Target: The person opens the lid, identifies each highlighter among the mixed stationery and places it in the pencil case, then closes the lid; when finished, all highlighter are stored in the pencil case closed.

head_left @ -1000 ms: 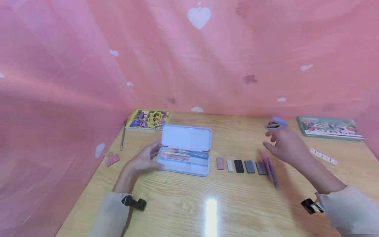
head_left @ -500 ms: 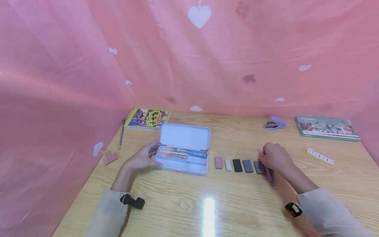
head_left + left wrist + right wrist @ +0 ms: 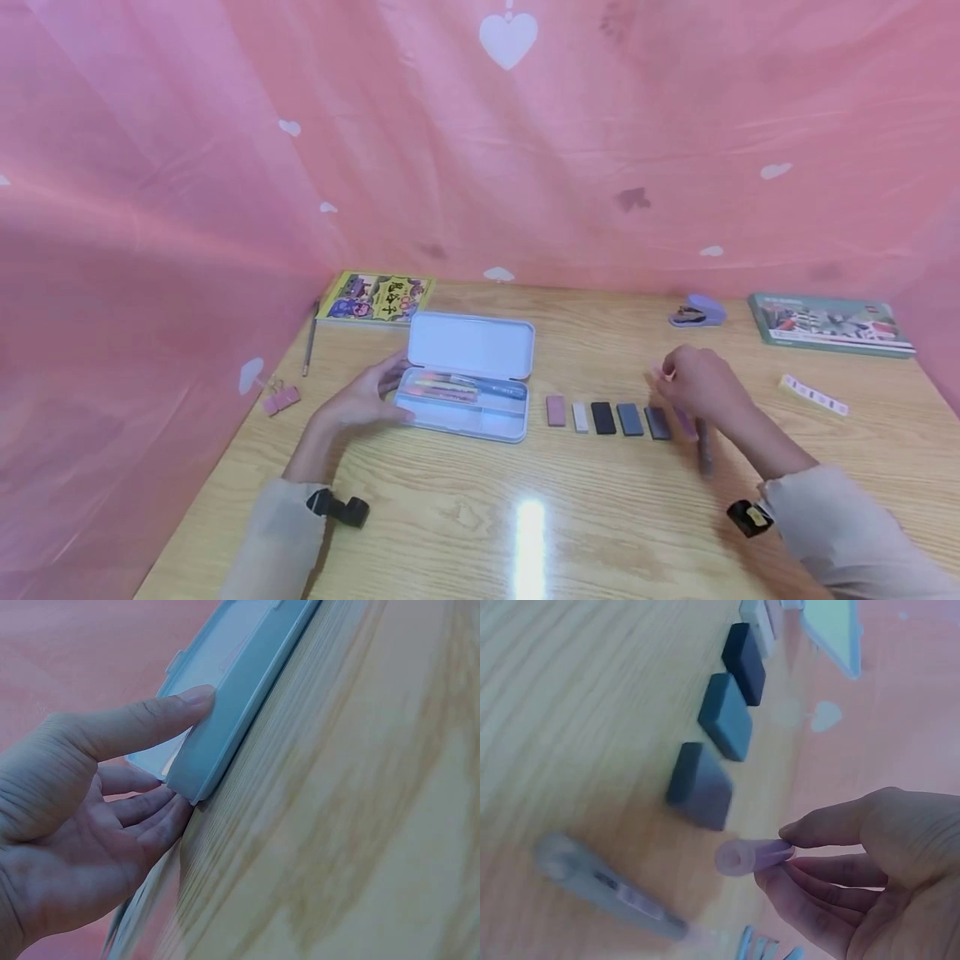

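In the head view my left hand [image 3: 365,403] grips the left end of an open, pale blue pencil case [image 3: 461,422]. The left wrist view shows the thumb on the case's front wall [image 3: 225,735] and the other fingers round its end. Several pens [image 3: 450,388] lie in the case's rear compartment. My right hand [image 3: 701,385] pinches a pink pen [image 3: 754,856] between thumb and fingertips, its round end pointing toward the wrist camera. Beside it on the table lies a grey pen [image 3: 615,892]. A row of small eraser-like blocks [image 3: 603,418] in pink, white, black, blue and grey stretches between the hands.
A yellow book [image 3: 378,297], a pencil [image 3: 310,342] and pink binder clips [image 3: 281,400] lie at the left. Back right are a purple stapler [image 3: 697,311], a green box [image 3: 832,325] and a white patterned strip [image 3: 814,395]. Pink cloth [image 3: 480,167] hangs behind the table.
My right hand has come down from near the stapler to the two pens and taken hold of the pink one, shifting it away from the grey pen. The left hand stays at the case.
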A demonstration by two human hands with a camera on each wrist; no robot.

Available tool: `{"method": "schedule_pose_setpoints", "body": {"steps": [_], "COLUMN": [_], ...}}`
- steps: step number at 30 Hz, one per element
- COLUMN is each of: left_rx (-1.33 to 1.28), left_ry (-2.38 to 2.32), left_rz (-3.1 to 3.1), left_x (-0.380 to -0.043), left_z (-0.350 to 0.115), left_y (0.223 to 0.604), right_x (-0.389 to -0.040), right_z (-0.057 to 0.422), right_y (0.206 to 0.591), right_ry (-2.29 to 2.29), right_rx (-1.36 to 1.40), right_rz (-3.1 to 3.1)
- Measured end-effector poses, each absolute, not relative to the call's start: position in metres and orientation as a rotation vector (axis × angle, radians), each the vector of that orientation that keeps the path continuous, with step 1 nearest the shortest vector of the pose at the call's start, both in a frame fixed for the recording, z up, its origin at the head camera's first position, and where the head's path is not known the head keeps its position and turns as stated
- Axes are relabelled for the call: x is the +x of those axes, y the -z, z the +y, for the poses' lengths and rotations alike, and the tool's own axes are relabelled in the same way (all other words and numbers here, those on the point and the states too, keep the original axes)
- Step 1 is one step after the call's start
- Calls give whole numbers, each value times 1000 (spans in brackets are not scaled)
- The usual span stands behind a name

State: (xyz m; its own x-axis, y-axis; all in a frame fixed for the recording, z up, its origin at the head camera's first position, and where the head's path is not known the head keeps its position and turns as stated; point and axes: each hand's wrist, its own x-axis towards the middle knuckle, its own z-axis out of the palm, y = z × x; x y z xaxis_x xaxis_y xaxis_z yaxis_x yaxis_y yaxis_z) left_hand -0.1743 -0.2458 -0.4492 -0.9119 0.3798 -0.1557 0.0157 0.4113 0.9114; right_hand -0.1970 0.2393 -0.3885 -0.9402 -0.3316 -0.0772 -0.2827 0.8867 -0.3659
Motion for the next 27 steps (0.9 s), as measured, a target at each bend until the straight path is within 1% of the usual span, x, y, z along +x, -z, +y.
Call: {"method": "schedule_pose_setpoints", "body": {"steps": [4, 9, 13, 20, 27], "left_rx": [340, 338, 340, 305, 315], "left_ry": [-1502, -1497, -1489, -1492, -1486], "left_rz": [2340, 2345, 2341, 2338, 2344], "left_x": [-175, -175, -177, -177, -177], "left_z": [-247, -248, -246, -243, -245], "left_y": [449, 451, 452, 451, 450], "right_x": [-203, -210, -210, -205, -205], "right_z": [218, 174, 136, 72, 38], "right_y": [375, 360, 361, 358, 357], "right_ry": [523, 562, 598, 601, 584], "right_rx": [-571, -699, -852, -996, -1117], "right_rz": [2932, 2949, 2914, 2847, 2836]}}
